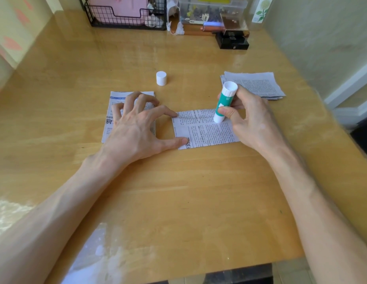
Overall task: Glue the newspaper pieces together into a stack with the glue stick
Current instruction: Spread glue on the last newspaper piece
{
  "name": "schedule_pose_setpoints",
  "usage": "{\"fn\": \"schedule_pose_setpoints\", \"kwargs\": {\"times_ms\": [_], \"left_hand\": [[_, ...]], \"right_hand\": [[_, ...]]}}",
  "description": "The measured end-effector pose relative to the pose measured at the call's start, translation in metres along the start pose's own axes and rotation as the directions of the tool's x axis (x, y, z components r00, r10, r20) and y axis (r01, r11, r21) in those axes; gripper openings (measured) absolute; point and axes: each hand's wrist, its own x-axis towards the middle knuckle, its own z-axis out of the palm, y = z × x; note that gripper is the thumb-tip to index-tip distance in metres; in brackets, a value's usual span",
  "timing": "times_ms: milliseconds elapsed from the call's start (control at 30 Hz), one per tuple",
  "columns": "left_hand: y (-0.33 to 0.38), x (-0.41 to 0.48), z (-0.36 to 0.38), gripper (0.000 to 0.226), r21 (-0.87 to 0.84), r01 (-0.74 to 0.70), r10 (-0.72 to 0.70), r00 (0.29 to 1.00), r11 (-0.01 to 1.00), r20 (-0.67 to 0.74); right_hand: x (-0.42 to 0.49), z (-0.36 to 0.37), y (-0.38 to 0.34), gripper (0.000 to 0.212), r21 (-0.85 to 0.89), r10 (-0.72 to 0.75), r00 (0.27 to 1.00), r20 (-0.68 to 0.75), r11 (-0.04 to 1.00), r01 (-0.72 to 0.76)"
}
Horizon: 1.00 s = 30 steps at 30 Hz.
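The right hand [250, 119] grips the glue stick [223, 103] tip-down on the newspaper piece [207, 132], which runs leftward to the spread left hand [137, 132] (pinning its edge).

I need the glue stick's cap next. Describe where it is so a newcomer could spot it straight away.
On the wooden table, look past the newspaper piece under the left hand, toward the black wire basket at the back. The cap stands alone on bare wood. It is a short, plain white cylinder, unlike the taller green-and-white glue stick held in the right hand.
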Motion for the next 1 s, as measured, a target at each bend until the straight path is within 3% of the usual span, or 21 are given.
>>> {"fn": "schedule_pose_setpoints", "kwargs": {"times_ms": [733, 800, 867, 1000], "left_hand": [[-0.002, 0.0, 0.003, 0.081, -0.001, -0.011, 0.011, 1.0, 1.0, -0.022], [-0.002, 0.001, 0.003, 0.082, -0.002, -0.012, 0.012, 1.0, 1.0, -0.021], [-0.002, 0.001, 0.003, 0.082, -0.003, -0.015, 0.015, 1.0, 1.0, -0.02], [-0.002, 0.001, 0.002, 0.082, -0.003, -0.026, 0.026, 0.999, 1.0, -0.026]], "right_hand": [[0.0, -0.01, 0.013, 0.014, -0.053, 0.093, 0.995, -0.047, 0.994, -0.095], [0.001, -0.012, 0.017, 0.015, 0.024, 0.133, 0.99, -0.046, 0.991, -0.132], [0.002, -0.017, 0.018, 0.014, 0.21, 0.167, 0.982, -0.086, 0.967, -0.146], [0.005, -0.027, 0.013, 0.016, 0.559, 0.268, 0.933, -0.242, 0.824, -0.092]]}}
